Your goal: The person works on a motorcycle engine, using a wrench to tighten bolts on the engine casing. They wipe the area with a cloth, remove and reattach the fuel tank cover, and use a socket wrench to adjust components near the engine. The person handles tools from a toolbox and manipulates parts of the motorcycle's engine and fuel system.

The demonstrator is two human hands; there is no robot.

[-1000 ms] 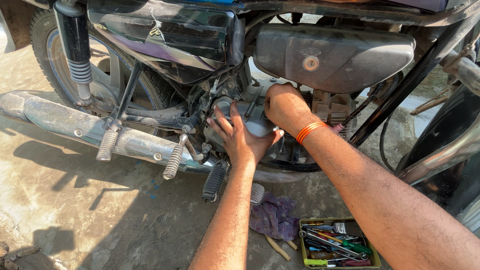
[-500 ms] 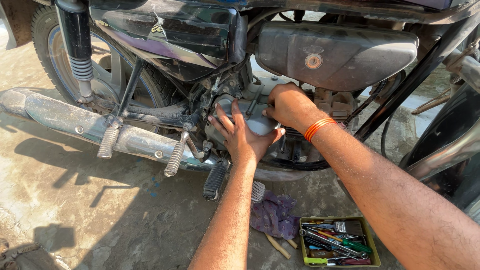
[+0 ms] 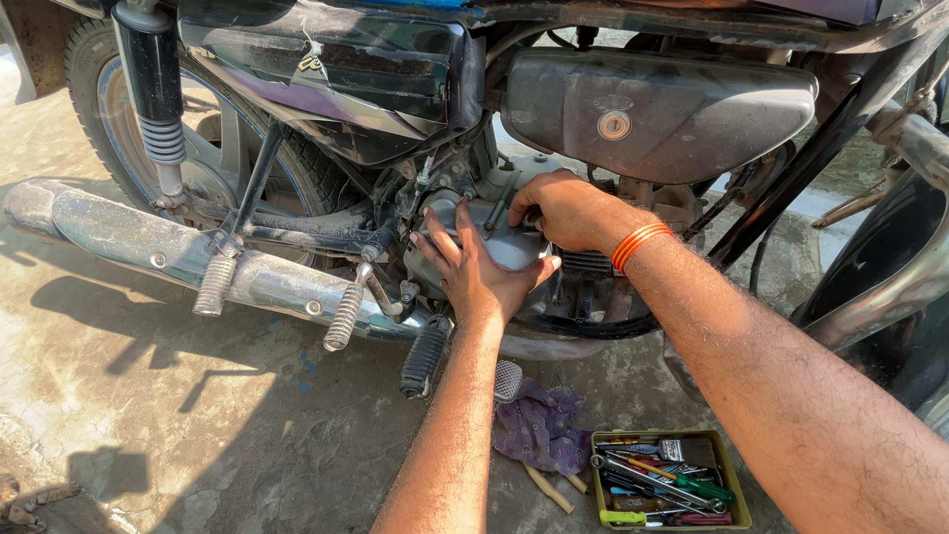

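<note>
A black motorcycle [image 3: 326, 69] stands side-on in front of me. My left hand [image 3: 474, 267] lies flat with fingers spread against the grey engine side cover [image 3: 519, 247]. My right hand [image 3: 563, 208], with orange thread bands at the wrist, curls over the cover's upper edge under the dark side panel [image 3: 652, 114]; what its fingertips grip is hidden.
A chrome exhaust pipe [image 3: 148, 247] runs left, with a footpeg [image 3: 344, 316] and black kick lever pad [image 3: 423, 358] below my hands. On the concrete lie a purple rag [image 3: 542, 427] and a small yellow tray of tools [image 3: 667, 480]. Another motorcycle's part [image 3: 890, 287] stands at right.
Both hands stay on the engine cover; the left fingers have shifted slightly and the view has moved a little.
</note>
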